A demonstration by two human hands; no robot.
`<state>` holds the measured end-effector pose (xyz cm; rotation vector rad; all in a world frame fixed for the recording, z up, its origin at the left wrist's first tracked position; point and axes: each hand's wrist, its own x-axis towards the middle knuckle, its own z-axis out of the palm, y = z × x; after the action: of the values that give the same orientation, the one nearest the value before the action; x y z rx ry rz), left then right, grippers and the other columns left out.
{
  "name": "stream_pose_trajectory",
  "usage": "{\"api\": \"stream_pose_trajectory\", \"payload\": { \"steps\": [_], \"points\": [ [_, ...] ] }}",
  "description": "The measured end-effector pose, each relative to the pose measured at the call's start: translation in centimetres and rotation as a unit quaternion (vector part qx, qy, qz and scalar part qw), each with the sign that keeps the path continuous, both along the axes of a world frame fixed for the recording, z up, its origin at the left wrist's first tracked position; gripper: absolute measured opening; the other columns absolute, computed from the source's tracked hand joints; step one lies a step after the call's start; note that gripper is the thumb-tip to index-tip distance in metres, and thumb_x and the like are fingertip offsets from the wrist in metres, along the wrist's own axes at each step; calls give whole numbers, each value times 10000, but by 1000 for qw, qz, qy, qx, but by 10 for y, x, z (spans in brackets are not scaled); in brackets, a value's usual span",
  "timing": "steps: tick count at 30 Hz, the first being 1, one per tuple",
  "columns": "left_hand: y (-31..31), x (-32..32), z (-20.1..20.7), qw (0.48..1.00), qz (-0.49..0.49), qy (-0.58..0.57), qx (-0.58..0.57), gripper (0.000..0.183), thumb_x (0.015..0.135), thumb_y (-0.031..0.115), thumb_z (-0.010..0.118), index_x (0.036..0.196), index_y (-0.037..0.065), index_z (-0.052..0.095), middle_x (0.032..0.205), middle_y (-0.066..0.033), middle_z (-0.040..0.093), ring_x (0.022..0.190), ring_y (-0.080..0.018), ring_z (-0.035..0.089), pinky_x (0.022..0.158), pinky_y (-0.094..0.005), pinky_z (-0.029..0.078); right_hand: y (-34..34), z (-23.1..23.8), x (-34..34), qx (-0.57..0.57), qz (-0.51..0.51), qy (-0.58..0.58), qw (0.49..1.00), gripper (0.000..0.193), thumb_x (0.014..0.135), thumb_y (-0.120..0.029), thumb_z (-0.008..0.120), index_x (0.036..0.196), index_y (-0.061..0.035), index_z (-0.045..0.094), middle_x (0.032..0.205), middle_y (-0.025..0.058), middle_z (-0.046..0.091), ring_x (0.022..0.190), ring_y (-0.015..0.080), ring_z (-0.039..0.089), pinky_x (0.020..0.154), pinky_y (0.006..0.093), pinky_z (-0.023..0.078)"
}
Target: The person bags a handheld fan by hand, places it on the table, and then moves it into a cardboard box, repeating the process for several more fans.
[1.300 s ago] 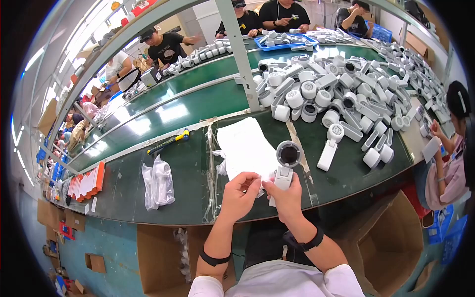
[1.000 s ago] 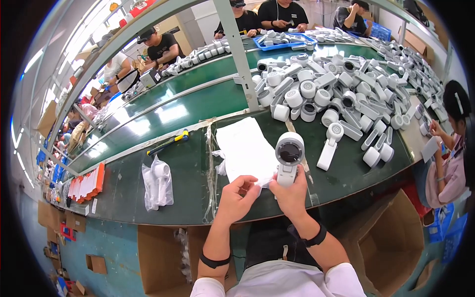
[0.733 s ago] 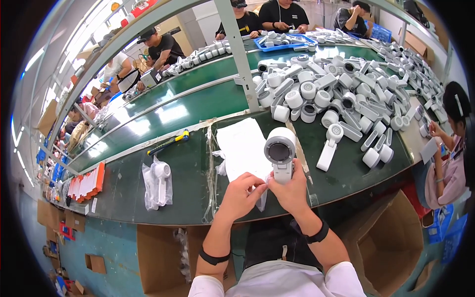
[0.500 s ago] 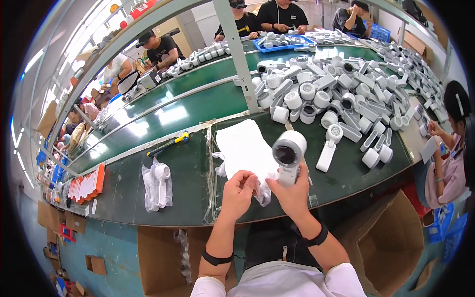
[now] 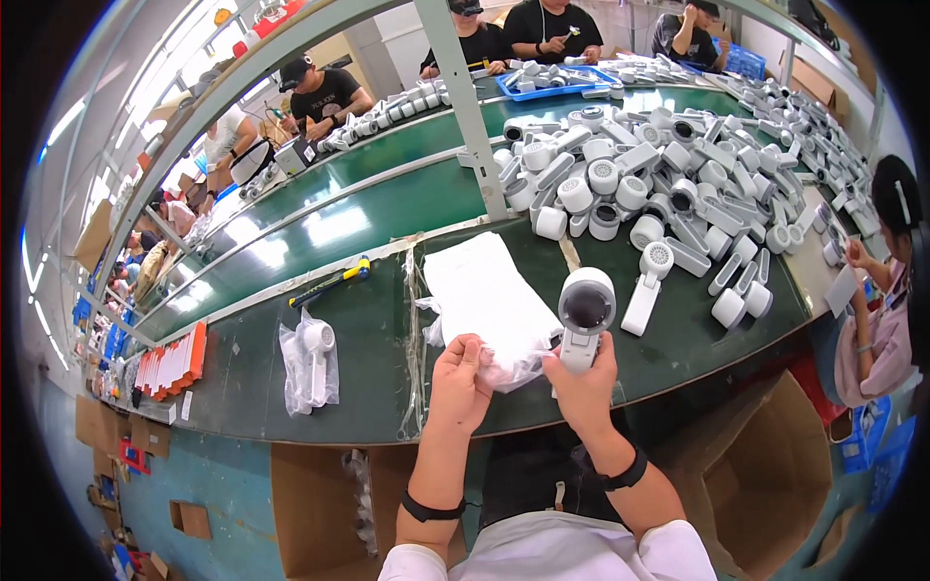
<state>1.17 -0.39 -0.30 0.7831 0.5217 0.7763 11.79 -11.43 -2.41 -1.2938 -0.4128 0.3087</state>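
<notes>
My right hand [image 5: 589, 395] is closed round the handle of a white handheld fan [image 5: 581, 351], whose round head with a dark opening points up. Its thumb reaches toward a clear plastic bag [image 5: 513, 370]. My left hand [image 5: 459, 385] pinches the other side of that bag, between thumb and fingers. Beyond both hands lies a stack of white plastic bags [image 5: 481, 281] on the dark green table. To the left, a bagged fan [image 5: 312, 363] lies flat. Another fan [image 5: 647, 290] rests just right of the held one.
A large heap of white fans [image 5: 639, 174] covers the far right. A yellow-and-black tool [image 5: 331, 282] and orange-edged cards [image 5: 174, 363] lie left. A metal post [image 5: 463, 107] rises beyond the stack. Open cardboard boxes [image 5: 765, 474] stand below the table edge. Co-workers sit around.
My right hand has moved the fan slightly right and nearer me, its head turning more upright. The bag now stretches wider between my hands.
</notes>
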Motion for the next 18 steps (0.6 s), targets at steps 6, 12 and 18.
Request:
{"api": "stream_pose_trajectory", "payload": {
  "steps": [6,12,18],
  "points": [
    [-7,-5,6,981,-102,94,135,204,962,130,600,1119,3,572,840,8,593,725,-62,551,612,-213,474,-2,6,6,-37,-3,-15,999,366,742,-15,714,1027,-33,485,845,23,608,739,90,589,656,251,496],
    [-8,0,-3,922,-65,245,292,169,928,116,647,1029,-18,635,738,13,576,582,-59,501,557,-222,458,-13,6,11,-40,1,-38,998,344,744,-17,717,997,-34,484,848,30,613,738,88,588,653,253,496],
    [-26,20,-9,977,-23,124,174,216,942,194,658,997,-14,666,728,49,571,566,-14,466,490,-193,385,-39,11,3,-149,-1,-79,986,407,750,-27,745,1081,-26,507,862,36,631,763,85,595,674,257,507]
  ]
}}
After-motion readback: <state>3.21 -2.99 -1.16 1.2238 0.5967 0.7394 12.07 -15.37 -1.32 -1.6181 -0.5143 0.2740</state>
